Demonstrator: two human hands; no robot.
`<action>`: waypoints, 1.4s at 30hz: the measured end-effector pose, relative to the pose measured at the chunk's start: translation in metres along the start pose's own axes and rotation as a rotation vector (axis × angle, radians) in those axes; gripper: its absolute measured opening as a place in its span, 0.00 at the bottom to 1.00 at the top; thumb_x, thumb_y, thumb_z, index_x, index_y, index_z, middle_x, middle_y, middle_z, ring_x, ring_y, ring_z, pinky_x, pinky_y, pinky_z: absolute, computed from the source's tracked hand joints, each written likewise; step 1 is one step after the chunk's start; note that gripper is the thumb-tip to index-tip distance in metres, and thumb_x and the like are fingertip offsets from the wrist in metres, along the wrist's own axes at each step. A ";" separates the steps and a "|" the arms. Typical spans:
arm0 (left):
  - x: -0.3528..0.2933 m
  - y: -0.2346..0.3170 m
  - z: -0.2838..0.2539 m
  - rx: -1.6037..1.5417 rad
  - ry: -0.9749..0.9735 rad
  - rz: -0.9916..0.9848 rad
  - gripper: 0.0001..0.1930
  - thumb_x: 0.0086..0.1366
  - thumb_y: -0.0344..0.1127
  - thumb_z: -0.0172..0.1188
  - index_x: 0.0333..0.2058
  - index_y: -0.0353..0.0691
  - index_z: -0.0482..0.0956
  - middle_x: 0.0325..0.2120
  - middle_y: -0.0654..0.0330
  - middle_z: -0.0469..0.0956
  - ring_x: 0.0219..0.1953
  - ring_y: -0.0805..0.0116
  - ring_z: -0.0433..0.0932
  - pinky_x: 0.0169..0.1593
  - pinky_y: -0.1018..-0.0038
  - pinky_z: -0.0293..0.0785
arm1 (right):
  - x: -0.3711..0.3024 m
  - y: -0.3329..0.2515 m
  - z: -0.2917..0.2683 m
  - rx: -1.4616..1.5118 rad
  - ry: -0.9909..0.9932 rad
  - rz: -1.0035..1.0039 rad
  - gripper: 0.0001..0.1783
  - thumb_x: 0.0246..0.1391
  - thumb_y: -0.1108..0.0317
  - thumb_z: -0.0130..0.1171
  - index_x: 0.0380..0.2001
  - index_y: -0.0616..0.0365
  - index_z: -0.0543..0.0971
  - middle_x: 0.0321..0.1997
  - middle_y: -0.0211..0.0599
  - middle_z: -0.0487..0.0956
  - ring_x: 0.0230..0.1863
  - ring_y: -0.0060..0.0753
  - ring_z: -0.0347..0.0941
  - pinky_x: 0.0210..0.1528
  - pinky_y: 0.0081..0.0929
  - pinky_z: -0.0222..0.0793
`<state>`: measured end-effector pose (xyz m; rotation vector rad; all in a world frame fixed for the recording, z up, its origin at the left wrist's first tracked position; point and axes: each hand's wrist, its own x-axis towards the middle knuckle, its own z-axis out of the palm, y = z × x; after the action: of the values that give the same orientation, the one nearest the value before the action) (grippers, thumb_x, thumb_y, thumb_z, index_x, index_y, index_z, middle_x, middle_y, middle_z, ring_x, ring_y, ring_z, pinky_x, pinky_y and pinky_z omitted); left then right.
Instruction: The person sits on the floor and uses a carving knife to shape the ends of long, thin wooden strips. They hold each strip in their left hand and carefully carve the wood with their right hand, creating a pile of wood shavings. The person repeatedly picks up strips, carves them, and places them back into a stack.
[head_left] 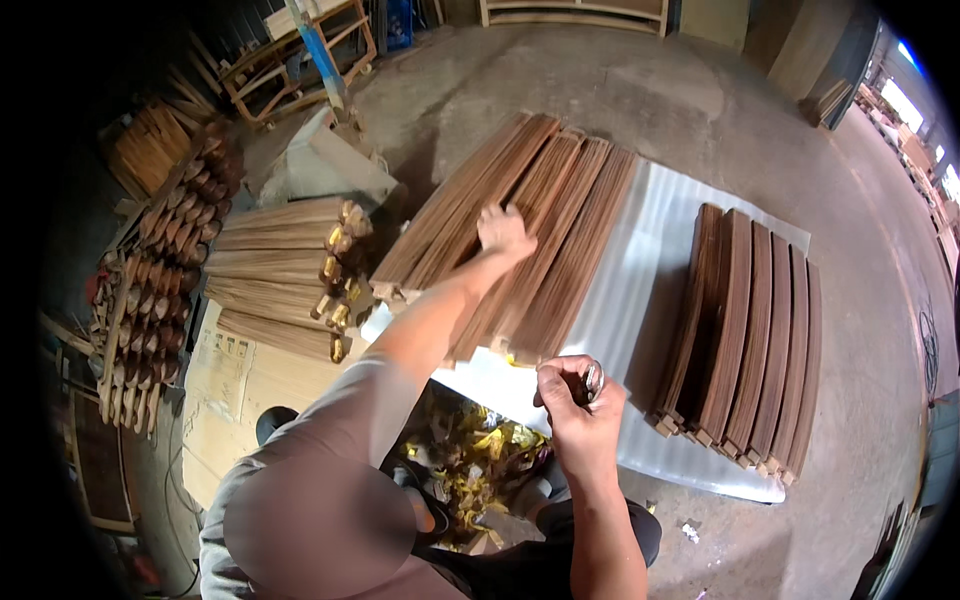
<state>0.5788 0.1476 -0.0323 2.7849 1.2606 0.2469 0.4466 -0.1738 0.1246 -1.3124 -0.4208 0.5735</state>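
Note:
Long brown wood-grained slats [575, 235] lie side by side in the middle, on a pale sheet. My left hand [507, 235] reaches far over them, its fingers curled down on one slat near the middle of its length. The fingertips are partly hidden against the wood. Below the near ends of these slats is my right hand [583, 405], closed, with a small shiny metal object [594, 380] showing at the curled fingers. Most of that object is hidden inside the grip, so its kind does not show.
Curved dark slats [755, 340] stand in a row at the right on the silvery sheet [655, 215]. Slat bundles with yellow-marked ends [275, 250] lie at left, beside stacked wooden pieces [165, 270]. Yellow scraps [485, 460] litter the floor between my legs. A wooden rack [290, 65] stands behind.

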 end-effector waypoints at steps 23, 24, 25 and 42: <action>-0.139 -0.158 0.024 0.180 0.122 0.748 0.33 0.66 0.37 0.47 0.69 0.36 0.56 0.72 0.51 0.53 0.75 0.56 0.50 0.75 0.57 0.50 | -0.004 0.027 0.013 -0.027 0.030 0.068 0.03 0.63 0.76 0.53 0.36 0.65 0.76 0.22 0.27 0.69 0.18 0.12 0.58 0.16 0.14 0.50; -0.137 -0.153 0.017 0.134 0.148 0.747 0.34 0.63 0.38 0.54 0.67 0.37 0.60 0.70 0.51 0.57 0.72 0.54 0.56 0.73 0.56 0.55 | -0.004 0.028 0.014 -0.029 0.024 0.078 0.04 0.63 0.75 0.54 0.36 0.65 0.75 0.22 0.27 0.69 0.18 0.12 0.57 0.16 0.14 0.50; -0.138 -0.151 0.009 0.087 0.175 0.746 0.35 0.60 0.40 0.60 0.66 0.39 0.64 0.68 0.51 0.61 0.70 0.53 0.61 0.71 0.56 0.59 | -0.003 0.030 0.014 -0.032 0.018 0.089 0.04 0.63 0.75 0.54 0.37 0.65 0.75 0.22 0.27 0.68 0.18 0.12 0.57 0.17 0.14 0.50; -0.220 -0.510 0.100 -1.753 0.492 -1.545 0.25 0.55 0.43 0.72 0.45 0.37 0.70 0.34 0.53 0.71 0.35 0.60 0.73 0.42 0.63 0.73 | 0.000 0.063 0.046 -0.098 0.038 0.347 0.05 0.61 0.70 0.58 0.36 0.61 0.76 0.19 0.24 0.66 0.16 0.11 0.52 0.17 0.13 0.44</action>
<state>0.0766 0.3181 -0.2245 0.1068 1.5036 1.0686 0.4094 -0.1284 0.0732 -1.5005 -0.1911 0.8238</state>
